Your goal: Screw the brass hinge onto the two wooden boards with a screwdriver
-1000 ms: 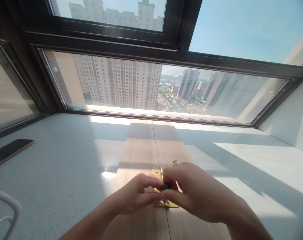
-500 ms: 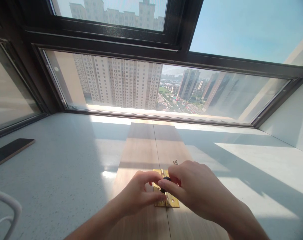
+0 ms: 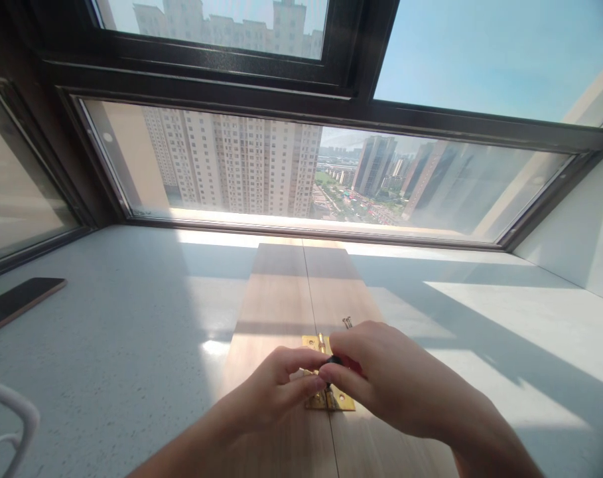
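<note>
A brass butt hinge (image 3: 347,403) lies across the seam between two pale wooden boards (image 3: 274,292). Over its middle, my right hand (image 3: 381,378) pinches a short black screwdriver (image 3: 334,360) between thumb and fingers. My left hand (image 3: 276,385) comes in from the other side, thumb and index finger closed at the screwdriver's lower part. The tool's tip and much of the hinge are hidden behind my fingers. One bare hole shows at the hinge's near right corner. Several small screws (image 3: 347,322) lie on the right board, just beyond my right hand.
The boards rest on a speckled white sill (image 3: 146,318) below dark-framed windows (image 3: 301,232). A dark phone-like slab (image 3: 22,302) lies at the left. A white curved tube (image 3: 25,415) stands at the lower left. Bands of sunlight and shadow cross the sill.
My left thumb and index finger have closed together at the tool; they were apart around it before. My right hand has shifted slightly, and the view has moved a little.
</note>
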Motion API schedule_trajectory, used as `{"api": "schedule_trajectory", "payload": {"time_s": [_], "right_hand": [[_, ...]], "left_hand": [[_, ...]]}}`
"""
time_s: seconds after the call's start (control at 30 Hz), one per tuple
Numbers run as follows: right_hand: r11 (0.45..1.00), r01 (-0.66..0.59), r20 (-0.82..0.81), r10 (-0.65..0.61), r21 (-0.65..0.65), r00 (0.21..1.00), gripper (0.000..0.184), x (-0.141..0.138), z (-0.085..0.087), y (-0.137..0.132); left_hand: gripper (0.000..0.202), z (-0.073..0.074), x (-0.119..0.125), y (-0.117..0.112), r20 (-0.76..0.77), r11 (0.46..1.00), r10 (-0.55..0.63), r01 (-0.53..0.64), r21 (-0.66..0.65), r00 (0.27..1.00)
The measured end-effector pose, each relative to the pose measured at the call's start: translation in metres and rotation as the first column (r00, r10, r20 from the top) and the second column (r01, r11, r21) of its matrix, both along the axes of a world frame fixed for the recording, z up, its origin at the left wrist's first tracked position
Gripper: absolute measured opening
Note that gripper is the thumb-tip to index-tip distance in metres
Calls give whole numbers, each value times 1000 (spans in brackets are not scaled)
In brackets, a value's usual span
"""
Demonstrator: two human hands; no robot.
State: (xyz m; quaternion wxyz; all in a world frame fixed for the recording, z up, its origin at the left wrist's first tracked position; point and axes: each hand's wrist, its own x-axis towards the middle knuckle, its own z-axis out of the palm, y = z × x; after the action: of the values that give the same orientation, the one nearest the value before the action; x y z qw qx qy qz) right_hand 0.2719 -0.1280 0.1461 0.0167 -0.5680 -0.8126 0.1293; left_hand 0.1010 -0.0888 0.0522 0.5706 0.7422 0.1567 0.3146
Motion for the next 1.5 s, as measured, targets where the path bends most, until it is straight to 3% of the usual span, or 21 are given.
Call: {"api": "schedule_trajectory", "payload": {"time_s": [0.17,0.3,0.47,0.57,0.73,0.87,1.03,1.13,1.23,1.33,1.4,1.5], "right_hand": [[1000,-9,-45,8,-21,999,26,1,2,-1],[998,-52,-105,48,-39,993,17,5,5,-3],[998,-56,-113,51,-42,992,17,9,5,-4],[997,-58,-107,53,-46,993,18,7,6,-4],[1000,23,-48,-23,-6,999,23,-1,8,-6],[992,106,48,-109,66,993,39,-8,5,-6],[987,101,98,-114,129,989,48,-15,-2,-4],[993,51,73,-59,102,996,40,-14,-3,-3],[996,54,60,-59,74,996,35,-8,-3,-3],[998,43,18,-44,56,999,32,-2,-3,-2],[999,16,-20,-15,38,1000,28,0,-3,-1],[998,28,-23,-27,49,999,29,-2,-3,-1]], "left_hand": [[24,-8,4,-3,40,992,114,-116,57,993],[15,-4,6,-7,14,963,255,-255,89,967],[22,8,4,-6,-42,991,36,-30,131,998],[31,8,3,-4,-25,983,39,-34,180,999],[33,-3,5,-3,51,965,170,-177,194,984],[21,-7,9,-6,46,927,327,-330,181,944],[10,-6,12,-12,52,873,450,-452,183,891],[9,-5,9,-10,10,909,389,-385,158,921],[13,0,4,-6,-15,963,203,-197,183,979],[16,5,2,-2,-25,979,45,-39,201,999],[20,4,2,-1,-26,979,19,-14,203,999],[22,-2,3,0,-5,974,87,-84,209,996]]}}
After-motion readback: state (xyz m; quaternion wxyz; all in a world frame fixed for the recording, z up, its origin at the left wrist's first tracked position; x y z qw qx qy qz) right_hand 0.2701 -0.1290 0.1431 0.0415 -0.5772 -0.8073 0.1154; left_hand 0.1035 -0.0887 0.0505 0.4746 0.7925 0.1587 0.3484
